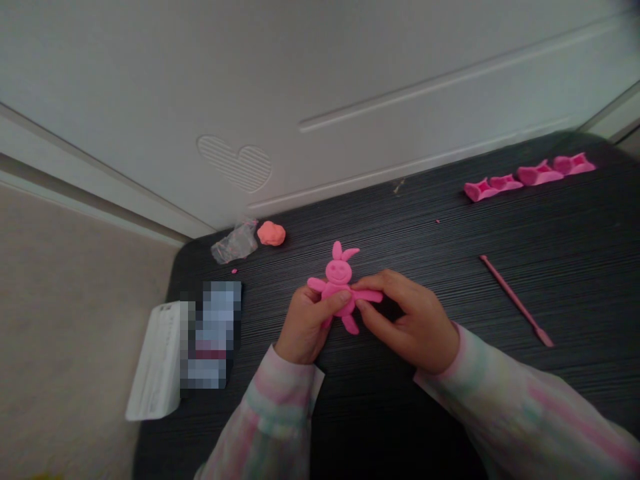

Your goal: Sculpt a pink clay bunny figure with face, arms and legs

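Note:
A pink clay rabbit figure (339, 272), with two ears, a smiling face, arms and a leg showing, is held up over the dark table. My left hand (311, 325) is closed on its body, the thumb lying across the belly. From the right, my right hand (410, 320) pinches the figure's outstretched arm close to the body between thumb and forefinger. Part of the lower body is hidden behind the left hand.
On the black table (400, 230) lie a pink modelling tool (517, 300), a row of pink moulded pieces (540, 175), an orange clay lump (271, 234) and a clear plastic wrapper (236, 243). At left are a blurred-out object (215, 333) and a white packet (156, 363). A white panel stands behind.

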Demonstrator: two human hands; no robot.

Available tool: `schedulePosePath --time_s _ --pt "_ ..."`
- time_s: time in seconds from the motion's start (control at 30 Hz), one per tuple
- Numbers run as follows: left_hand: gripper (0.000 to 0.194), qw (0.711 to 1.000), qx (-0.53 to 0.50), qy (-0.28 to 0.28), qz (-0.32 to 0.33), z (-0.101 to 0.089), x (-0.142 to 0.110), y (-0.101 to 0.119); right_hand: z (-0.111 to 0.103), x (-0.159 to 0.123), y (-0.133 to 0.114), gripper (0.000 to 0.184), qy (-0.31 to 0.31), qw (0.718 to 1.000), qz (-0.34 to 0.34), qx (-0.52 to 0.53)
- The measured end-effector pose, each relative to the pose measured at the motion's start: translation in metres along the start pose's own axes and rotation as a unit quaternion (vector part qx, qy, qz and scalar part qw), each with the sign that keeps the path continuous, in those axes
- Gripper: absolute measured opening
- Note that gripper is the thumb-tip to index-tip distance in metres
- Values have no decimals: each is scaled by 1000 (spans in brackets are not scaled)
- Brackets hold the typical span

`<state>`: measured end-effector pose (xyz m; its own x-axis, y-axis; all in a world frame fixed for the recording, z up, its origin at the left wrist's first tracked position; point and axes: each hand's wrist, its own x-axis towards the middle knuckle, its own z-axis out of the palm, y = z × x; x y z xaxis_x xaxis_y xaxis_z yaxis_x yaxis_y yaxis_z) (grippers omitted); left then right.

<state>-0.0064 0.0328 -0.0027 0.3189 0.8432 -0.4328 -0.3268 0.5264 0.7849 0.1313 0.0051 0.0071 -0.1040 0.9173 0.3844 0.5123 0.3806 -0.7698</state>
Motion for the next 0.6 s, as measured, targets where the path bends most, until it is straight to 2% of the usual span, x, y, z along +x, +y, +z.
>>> schedulePosePath --time_s 0.33,0.5,0.6 --pt "12 999 30 -7 14 0 -1 -3 1 -2 1 12 -2 1000 -19 -5" --pt "13 1000 12 13 18 1 -1 -2 2 -2 1 13 -4 1000 -12 -7" --pt "13 1000 15 3 20 1 -1 -2 2 -2 1 14 -4 1000 -16 -4"
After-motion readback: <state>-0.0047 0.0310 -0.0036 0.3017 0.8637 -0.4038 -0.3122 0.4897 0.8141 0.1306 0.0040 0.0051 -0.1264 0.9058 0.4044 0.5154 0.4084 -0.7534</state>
